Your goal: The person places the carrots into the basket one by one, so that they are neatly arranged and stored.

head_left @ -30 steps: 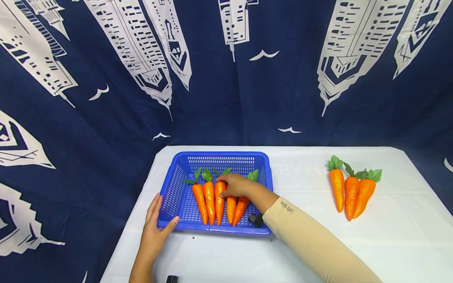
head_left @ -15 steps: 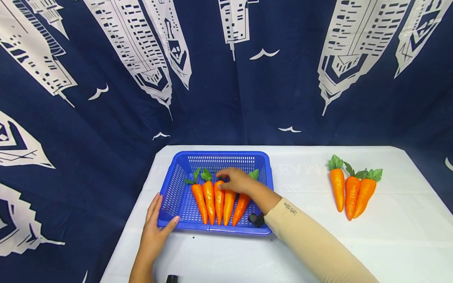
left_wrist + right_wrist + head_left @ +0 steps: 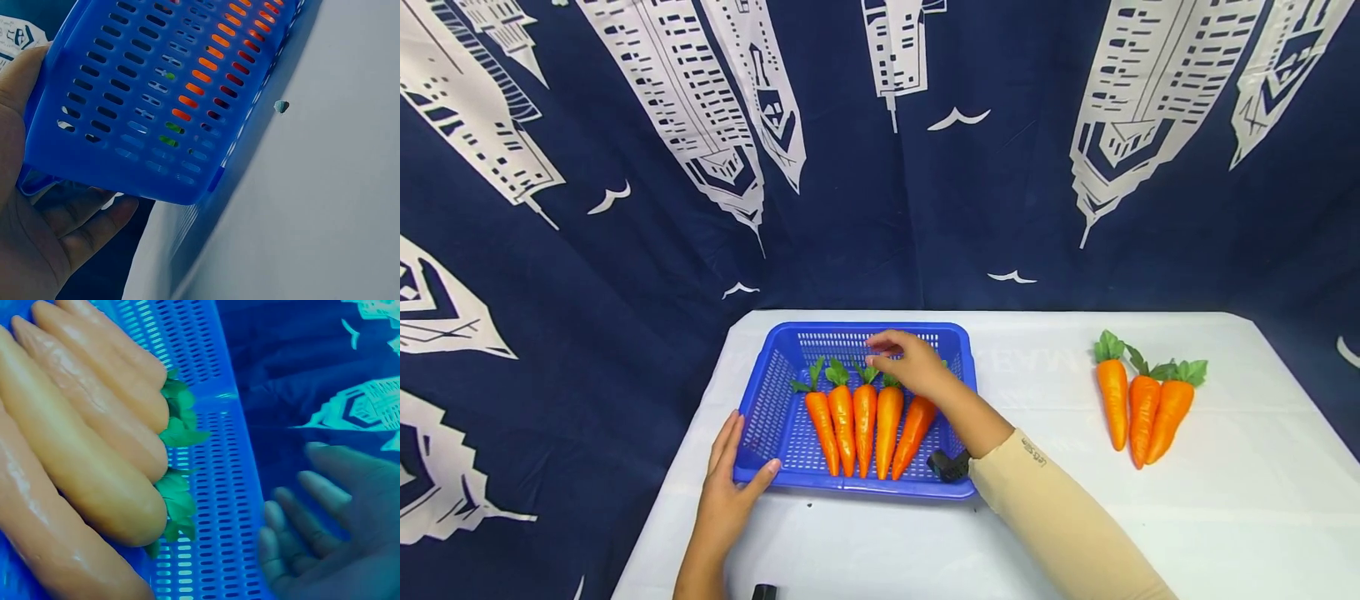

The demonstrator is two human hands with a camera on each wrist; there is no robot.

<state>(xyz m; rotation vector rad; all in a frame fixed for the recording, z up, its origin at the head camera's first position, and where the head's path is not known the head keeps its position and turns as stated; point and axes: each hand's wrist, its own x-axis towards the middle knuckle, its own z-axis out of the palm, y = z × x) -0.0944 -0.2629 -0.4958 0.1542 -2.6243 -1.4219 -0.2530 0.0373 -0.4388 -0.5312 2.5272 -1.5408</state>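
A row of several orange carrots [image 3: 865,429] lies in a blue plastic basket [image 3: 865,488], leafy tops toward the back. My left hand [image 3: 726,475] rests at the basket's front left corner, thumb along the front rim and straight fingers along the left side. In the left wrist view those fingers [image 3: 103,222] extend past the perforated blue wall [image 3: 94,144]. Over the back part of the basket hovers my right hand [image 3: 913,367], fingers loosely bent and holding nothing. It covers the leaves of the rightmost carrot [image 3: 914,433]. The right wrist view shows this hand [image 3: 350,531] apart from the green leaves [image 3: 181,431].
On the white table [image 3: 1045,517], three more carrots [image 3: 1142,417] lie together at the right. A dark blue cloth [image 3: 1000,200] printed with white buildings hangs behind the table. A black camera [image 3: 947,467] on my right wrist overlaps the basket's front right corner.
My right hand has let go of the carrots' upper ends in the middle of the row and risen back and to the right, uncovering the leaves. The left hand has stayed in place.
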